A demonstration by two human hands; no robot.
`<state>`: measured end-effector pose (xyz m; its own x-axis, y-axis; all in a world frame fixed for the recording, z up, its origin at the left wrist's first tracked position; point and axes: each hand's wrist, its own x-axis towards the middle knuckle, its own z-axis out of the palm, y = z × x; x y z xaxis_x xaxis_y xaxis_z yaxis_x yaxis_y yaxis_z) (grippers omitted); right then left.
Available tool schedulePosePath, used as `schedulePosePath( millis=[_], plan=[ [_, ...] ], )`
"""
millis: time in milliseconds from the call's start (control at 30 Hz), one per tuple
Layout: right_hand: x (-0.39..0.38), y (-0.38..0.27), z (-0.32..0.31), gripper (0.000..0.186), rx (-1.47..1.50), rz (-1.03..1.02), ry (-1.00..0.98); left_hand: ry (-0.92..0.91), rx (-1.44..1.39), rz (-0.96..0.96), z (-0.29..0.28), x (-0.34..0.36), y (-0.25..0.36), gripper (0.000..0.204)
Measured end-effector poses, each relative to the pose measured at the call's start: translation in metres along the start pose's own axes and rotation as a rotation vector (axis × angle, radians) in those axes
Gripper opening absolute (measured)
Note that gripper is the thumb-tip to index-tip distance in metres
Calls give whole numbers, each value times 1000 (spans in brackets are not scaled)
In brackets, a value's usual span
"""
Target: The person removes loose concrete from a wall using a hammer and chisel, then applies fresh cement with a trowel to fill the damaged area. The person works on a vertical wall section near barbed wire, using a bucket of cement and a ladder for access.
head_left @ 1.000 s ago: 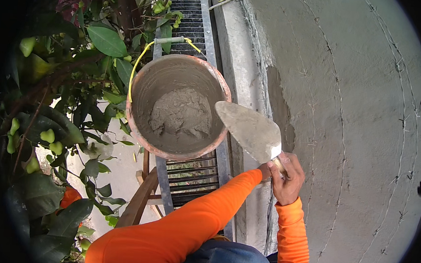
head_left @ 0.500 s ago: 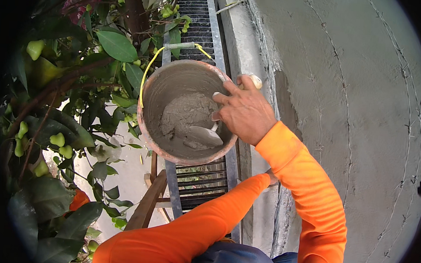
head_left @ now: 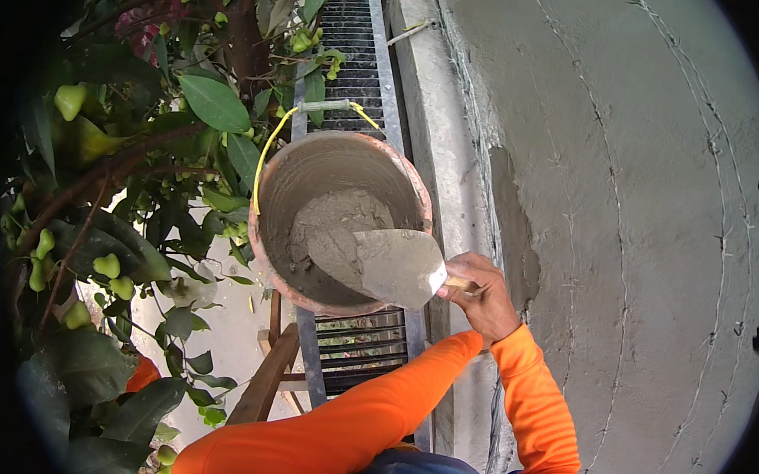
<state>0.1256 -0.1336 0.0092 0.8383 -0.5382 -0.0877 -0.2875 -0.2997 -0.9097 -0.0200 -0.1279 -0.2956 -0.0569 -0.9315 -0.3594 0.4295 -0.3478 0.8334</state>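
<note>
My right hand (head_left: 483, 295) is closed around the short wooden handle of a trowel (head_left: 404, 263). Its broad metal blade reaches left over the near right rim of a bucket (head_left: 273, 165). Grey wet mortar (head_left: 344, 209) lies inside the bucket, and some sits at the blade's far end. A yellow-cord handle with a pale grip (head_left: 322, 106) stands up at the bucket's far side. The orange left sleeve (head_left: 369, 401) runs forward to the right wrist. Behind that wrist my left hand is hidden, so its fingers do not show.
Under the bucket runs a narrow metal grating walkway (head_left: 355, 70). A concrete ledge (head_left: 431, 110) borders it, then a grey plastered wall (head_left: 658, 237) with strands of barbed wire. Leafy branches (head_left: 123, 169) with green fruit crowd the left. Wooden timber (head_left: 267, 373) slants beside the walkway.
My right hand has moved from the bucket's right rim toward me. The trowel has come up out of the mortar, its blade now level above the near right rim.
</note>
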Motion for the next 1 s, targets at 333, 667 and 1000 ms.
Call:
schedulePosePath(
  millis=[333, 667, 1000],
  plan=[
    [-146, 61, -14, 29, -141, 242, 654, -109, -170, -368, -17, -35, 38, 59],
    [-154, 228, -62, 40, 77, 883, 747, -139, -111, -312, -14, -34, 36, 53],
    [-148, 192, -107, 28, 500, 769, 786, -69, -71, -293, -18, -42, 41, 52]
  ],
)
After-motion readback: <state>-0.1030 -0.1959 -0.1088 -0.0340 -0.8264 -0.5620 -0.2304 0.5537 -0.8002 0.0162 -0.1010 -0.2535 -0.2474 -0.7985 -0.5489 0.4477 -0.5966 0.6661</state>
